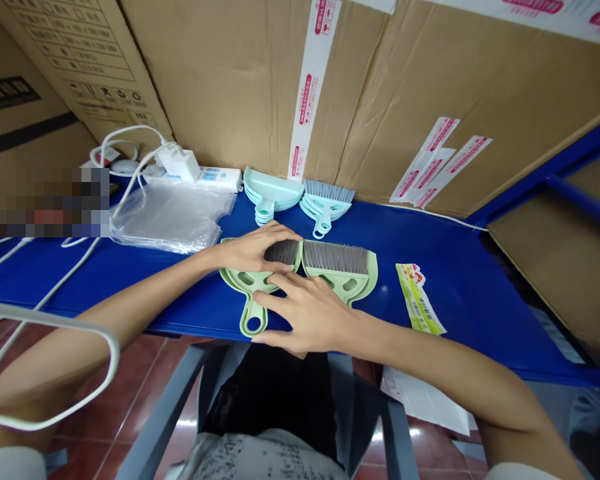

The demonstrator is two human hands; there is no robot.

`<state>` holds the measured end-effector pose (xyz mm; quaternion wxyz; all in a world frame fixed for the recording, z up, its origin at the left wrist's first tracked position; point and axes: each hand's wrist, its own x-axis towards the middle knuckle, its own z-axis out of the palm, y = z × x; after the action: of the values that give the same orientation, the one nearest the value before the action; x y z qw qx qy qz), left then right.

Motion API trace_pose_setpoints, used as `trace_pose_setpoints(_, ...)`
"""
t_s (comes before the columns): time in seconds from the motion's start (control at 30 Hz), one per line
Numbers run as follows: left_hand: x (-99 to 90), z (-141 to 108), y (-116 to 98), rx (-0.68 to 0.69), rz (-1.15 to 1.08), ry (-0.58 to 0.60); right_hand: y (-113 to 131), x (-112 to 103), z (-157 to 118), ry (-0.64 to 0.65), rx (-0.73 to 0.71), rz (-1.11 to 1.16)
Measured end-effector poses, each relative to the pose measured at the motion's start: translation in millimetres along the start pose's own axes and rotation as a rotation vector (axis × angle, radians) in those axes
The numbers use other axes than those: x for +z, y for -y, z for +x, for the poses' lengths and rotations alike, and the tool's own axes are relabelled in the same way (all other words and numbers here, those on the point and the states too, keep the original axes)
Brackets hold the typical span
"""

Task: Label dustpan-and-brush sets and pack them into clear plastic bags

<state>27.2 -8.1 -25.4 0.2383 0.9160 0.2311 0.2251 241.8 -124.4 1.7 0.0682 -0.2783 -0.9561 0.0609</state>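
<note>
Two light green dustpan-and-brush sets lie side by side at the table's front edge. My left hand reaches over the left green dustpan, fingers stretched and thumb apart, touching the grey-bristled brush in it. My right hand is lower, its fingers spread over the left set's brush handle, beside the ring-ended handle. Right of it, the second green dustpan carries another brush with its bristles facing away from me. My right hand and wrist hide that set's handle.
Stacked light blue dustpans and light blue brushes stand at the back. Clear plastic bags, a power strip and white cables lie left. A yellow-green label card lies right. Cardboard boxes wall the blue table.
</note>
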Motion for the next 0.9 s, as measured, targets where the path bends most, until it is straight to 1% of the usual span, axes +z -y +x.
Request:
trace_pose_setpoints(0.13, 0.8, 0, 1, 0.005, 0.004, 0.003, -3, -3, 0, -0.009, -0.013, 0.016)
trace_pose_setpoints(0.2, 0.4, 1, 3, 0.021, 0.002, 0.014, -7, -11, 2, -0.044, 0.001, 0.062)
trace_pose_setpoints(0.27, -0.1, 0, 3, 0.036, 0.001, 0.034, -17, -29, 5, -0.135, 0.06, 0.123)
trace_pose_setpoints(0.33, -0.4, 0, 2, 0.022, 0.007, 0.043, -35, -55, 6, -0.252, 0.154, 0.14)
trace_pose_setpoints(0.4, -0.3, 1, 1, -0.002, 0.01, 0.037, -61, -83, 1, -0.286, 0.322, 0.05)
trace_pose_setpoints(0.43, -0.2, 1, 1, -0.011, 0.009, 0.032, -78, -97, -4, -0.26, 0.408, -0.018)
trace_pose_setpoints(0.47, -0.1, 1, 0, -0.014, 0.007, 0.03, -96, -108, -12, -0.183, 0.483, -0.076)
trace_pose_setpoints(0.53, -0.1, 1, -1, -0.01, 0.001, 0.033, -134, -124, -28, 0.082, 0.598, -0.118)
trace_pose_setpoints(0.6, -0.2, 0, -1, -0.015, -0.001, 0.039, -167, -130, -45, 0.309, 0.725, -0.172)
trace_pose_setpoints(0.63, -0.1, 0, -1, -0.02, 0.0, 0.043, -180, -129, -51, 0.391, 0.783, -0.19)
trace_pose_setpoints(0.7, 0.3, 0, 0, -0.032, 0.005, 0.047, -198, -123, -59, 0.513, 0.887, -0.193)
trace_pose_setpoints(0.77, 0.9, -1, 0, -0.037, 0.01, 0.044, -206, -114, -61, 0.604, 0.967, -0.156)
trace_pose_setpoints(0.83, 1.5, -1, 1, -0.028, 0.014, 0.039, -212, -104, -61, 0.665, 1.009, -0.103)
trace_pose_setpoints(0.9, 1.8, -2, 2, -0.016, 0.022, 0.044, -220, -93, -60, 0.701, 1.019, -0.053)
